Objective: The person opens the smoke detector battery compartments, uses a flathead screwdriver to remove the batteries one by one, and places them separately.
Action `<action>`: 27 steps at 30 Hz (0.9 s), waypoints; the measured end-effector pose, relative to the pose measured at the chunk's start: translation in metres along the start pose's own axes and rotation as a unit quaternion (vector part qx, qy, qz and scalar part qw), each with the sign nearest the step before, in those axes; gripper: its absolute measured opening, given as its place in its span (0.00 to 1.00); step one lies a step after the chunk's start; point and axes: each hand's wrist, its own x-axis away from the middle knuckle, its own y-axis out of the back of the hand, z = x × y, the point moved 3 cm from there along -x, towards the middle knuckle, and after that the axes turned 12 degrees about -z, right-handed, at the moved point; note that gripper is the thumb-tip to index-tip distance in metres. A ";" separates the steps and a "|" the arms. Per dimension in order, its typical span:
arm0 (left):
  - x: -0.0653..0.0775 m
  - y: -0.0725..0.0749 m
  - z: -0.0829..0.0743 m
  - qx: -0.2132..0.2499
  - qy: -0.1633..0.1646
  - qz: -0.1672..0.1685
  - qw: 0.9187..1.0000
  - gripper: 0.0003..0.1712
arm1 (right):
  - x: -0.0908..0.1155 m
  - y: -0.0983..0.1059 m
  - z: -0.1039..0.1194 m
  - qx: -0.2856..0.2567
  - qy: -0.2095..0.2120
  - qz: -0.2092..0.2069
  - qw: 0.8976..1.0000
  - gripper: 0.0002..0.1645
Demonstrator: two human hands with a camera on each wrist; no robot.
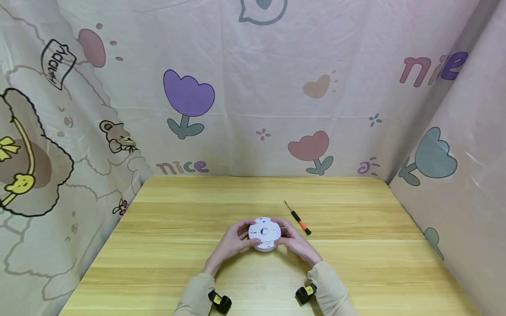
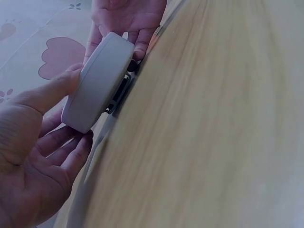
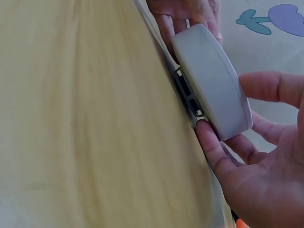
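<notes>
A round white smoke detector (image 1: 265, 242) is held between both hands over the middle of the table, its flat slotted mounting plate (image 1: 270, 231) facing up. My left hand (image 1: 233, 241) grips its left side, thumb on the top edge and fingers around and below the rim. From the other side my right hand (image 1: 294, 241) grips it the same way. Dark vent openings (image 3: 187, 90) show on its underside in the right wrist view, close over the tabletop. In the left wrist view, the side wall of the smoke detector (image 2: 97, 83) is smooth and pale.
Just beyond the right hand lies a thin screwdriver (image 1: 298, 218) with a black and orange handle, its tip pointing away. The wooden table (image 1: 178, 219) ends at a printed curtain (image 1: 245, 87) at the back and sides. Beige sleeves carry black wrist cameras (image 1: 220, 302).
</notes>
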 end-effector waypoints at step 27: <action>0.000 -0.002 -0.002 -0.006 0.007 0.023 1.000 0.41 | -0.002 0.003 0.002 0.018 0.041 0.009 0.999 0.41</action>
